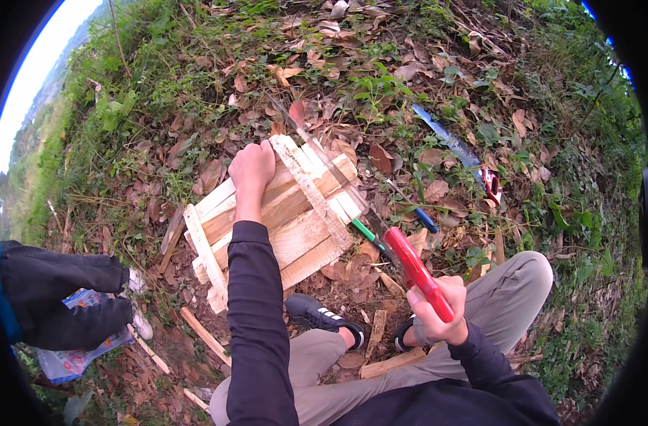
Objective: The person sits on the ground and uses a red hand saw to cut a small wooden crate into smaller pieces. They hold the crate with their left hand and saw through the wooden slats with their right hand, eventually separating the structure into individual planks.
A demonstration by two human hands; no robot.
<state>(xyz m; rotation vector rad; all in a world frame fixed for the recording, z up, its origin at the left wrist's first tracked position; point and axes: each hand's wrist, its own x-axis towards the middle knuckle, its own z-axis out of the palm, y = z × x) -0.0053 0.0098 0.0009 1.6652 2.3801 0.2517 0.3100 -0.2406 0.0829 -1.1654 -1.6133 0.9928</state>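
L hand (253, 169) is closed on far edge of slatted wood panel (295, 234), set ahead of black shoes (313, 312); red-handled handsaw (403, 248) is gripped in R hand (441, 310), blade crossing panel's R part. If L hold's slackened, panel may be rocked, poss. w/ blade bound or jolted.

Dry brown leaves (435, 190) lay among green weeds (111, 113). A blue-bladed, red-handled saw (452, 142) rested on them, with a slim blue-handled tool (426, 219) nearby. At left, a plastic bag (65, 366) showed partly behind another person's dark trousers (61, 273).
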